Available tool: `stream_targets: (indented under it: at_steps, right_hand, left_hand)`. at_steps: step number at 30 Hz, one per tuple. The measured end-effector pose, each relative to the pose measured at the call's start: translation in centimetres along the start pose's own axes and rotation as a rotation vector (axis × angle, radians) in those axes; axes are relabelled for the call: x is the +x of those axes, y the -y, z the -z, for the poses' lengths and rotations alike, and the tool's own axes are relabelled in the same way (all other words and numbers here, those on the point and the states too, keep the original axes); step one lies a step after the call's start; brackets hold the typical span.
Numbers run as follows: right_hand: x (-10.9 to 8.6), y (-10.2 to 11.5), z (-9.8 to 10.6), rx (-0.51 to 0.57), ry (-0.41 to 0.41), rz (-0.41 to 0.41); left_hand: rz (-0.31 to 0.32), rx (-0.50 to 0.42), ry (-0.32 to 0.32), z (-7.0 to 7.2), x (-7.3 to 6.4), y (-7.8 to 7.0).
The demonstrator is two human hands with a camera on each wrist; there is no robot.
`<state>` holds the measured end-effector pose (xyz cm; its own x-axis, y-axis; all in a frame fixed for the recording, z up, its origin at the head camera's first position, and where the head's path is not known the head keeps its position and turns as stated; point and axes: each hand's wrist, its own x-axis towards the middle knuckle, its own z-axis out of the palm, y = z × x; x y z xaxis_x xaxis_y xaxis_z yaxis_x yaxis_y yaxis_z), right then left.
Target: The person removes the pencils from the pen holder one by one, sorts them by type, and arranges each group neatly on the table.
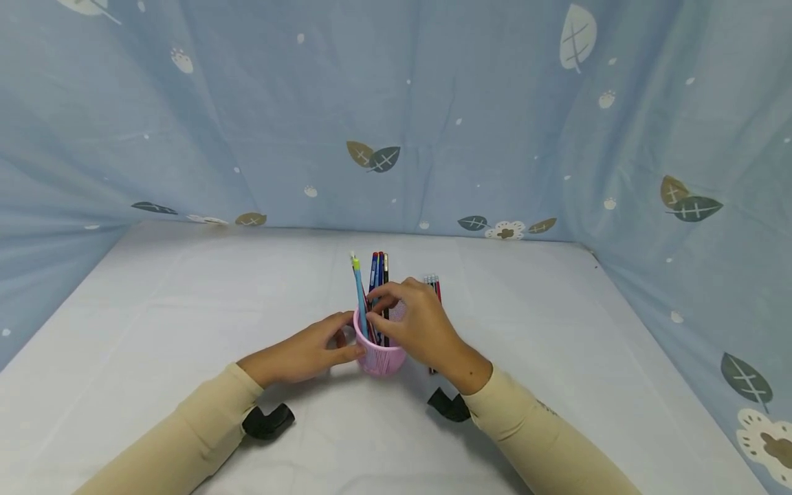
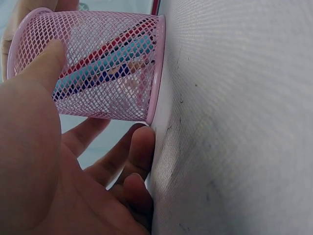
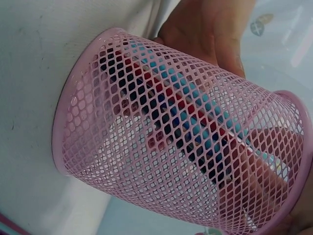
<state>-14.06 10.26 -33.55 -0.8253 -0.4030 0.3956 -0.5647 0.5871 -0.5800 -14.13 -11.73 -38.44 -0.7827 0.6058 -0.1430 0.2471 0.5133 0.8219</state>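
A pink mesh pen cup (image 1: 381, 360) stands upright on the table. My left hand (image 1: 309, 350) holds its left side, with the thumb on the near wall and a finger round the far side; its other fingers (image 2: 142, 147) curl near the base. Inside lean a light-blue pen (image 1: 361, 295) with a yellow-green top, a red pencil (image 3: 171, 95) and several dark-blue and black pens (image 1: 379, 271). My right hand (image 1: 421, 320) is over the cup's rim, thumb and forefinger bent beside the light-blue pen and red pencil. Whether they pinch one is unclear.
Several pencils or pens (image 1: 432, 280) lie on the white table (image 1: 526, 330) right of the cup, partly hidden by the right hand. A blue curtain (image 1: 278, 103) with leaf prints surrounds the back and sides. Black straps (image 1: 269, 422) sit by both wrists.
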Motion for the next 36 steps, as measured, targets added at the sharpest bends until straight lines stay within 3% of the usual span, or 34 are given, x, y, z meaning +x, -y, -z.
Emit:
stream_targets:
  at_steps: [15, 25, 36]
  right_hand:
    - [-0.24, 0.23, 0.45, -0.086, 0.085, -0.027]
    - [-0.15, -0.12, 0.42, 0.014, 0.044, -0.031]
    - [0.45, -0.14, 0.32, 0.055, 0.041, 0.009]
  left_hand:
    - [-0.035, 0.018, 0.015, -0.72, 0.24, -0.02]
    - [-0.027, 0.024, 0.01, -0.56, 0.25, -0.22]
    - [-0.009, 0.011, 0.0, -0.12, 0.08, 0.17]
